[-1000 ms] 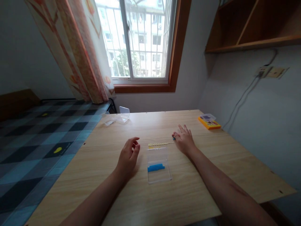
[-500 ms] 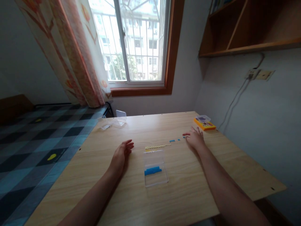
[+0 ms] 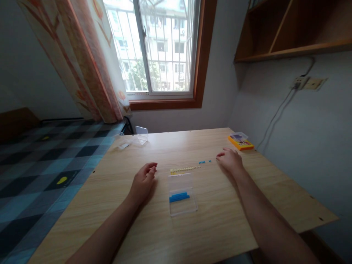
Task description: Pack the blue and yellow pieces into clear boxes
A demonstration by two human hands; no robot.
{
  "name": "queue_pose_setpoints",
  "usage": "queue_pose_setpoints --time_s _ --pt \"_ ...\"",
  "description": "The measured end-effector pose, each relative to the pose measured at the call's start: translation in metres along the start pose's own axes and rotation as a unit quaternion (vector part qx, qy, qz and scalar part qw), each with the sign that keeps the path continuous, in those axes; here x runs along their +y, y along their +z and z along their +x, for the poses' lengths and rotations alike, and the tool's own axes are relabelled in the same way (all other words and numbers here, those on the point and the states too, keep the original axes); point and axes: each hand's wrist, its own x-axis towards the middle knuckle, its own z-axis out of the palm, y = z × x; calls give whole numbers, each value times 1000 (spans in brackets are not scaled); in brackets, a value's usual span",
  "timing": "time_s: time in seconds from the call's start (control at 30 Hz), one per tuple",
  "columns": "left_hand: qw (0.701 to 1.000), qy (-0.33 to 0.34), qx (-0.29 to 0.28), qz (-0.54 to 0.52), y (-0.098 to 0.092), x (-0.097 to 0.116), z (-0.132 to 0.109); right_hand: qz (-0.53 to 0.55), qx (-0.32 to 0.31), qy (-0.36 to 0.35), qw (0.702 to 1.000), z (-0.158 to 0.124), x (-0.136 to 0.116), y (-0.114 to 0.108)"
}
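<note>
My right hand [image 3: 230, 160] is over the right part of the table with its fingers drawn together in a pinch. The small blue piece at these fingertips is hidden from view. Just left of them lie a pair of small blue pieces [image 3: 209, 161] and a short row of blue pieces [image 3: 202, 162]. A long row of small yellow pieces [image 3: 184, 169] runs further left. Below it, a clear plastic case [image 3: 183, 212] lies opened out, with long blue strips [image 3: 179, 197] in it. My left hand [image 3: 143, 180], fingers loosely curled and holding nothing, rests left of the yellow row.
An orange box [image 3: 241, 144] with a clear lid on top stands at the back right. Clear plastic containers [image 3: 140, 139] are at the back left of the wooden table [image 3: 154, 234]. A bed [image 3: 55, 165] adjoins its left side; a shelf [image 3: 297, 51] hangs at upper right.
My right fingers have closed at the rightmost small blue piece, which no longer shows on the table. The hand has shifted slightly right. My left fingers have curled in a little.
</note>
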Motion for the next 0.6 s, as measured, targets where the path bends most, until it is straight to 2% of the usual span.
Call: queue_pose_setpoints --time_s 0.07,0.17,0.2,0.27,0.33,0.4,0.5,0.6 --pt "995 51 -50 71 3 4 -7 30 -12 -46 998 -5 -8 -14" --pt "985 74 -119 96 10 11 -19 78 -62 -156 983 -22 -26 -39" --pt "983 73 -138 92 12 13 -23 97 -91 -207 969 -31 -33 -46" --pt "979 63 -177 81 15 16 -28 147 -155 -358 909 -51 -49 -56" --pt "973 52 -213 76 16 18 -31 140 -217 -425 868 -70 -65 -59" --pt "967 35 -242 65 16 18 -32 119 -259 -447 848 -86 -77 -55" --pt "960 17 -273 52 17 19 -32 77 -273 -442 851 -99 -87 -44" --pt "956 26 -286 58 18 19 -32 46 -281 -436 854 -104 -91 -37"
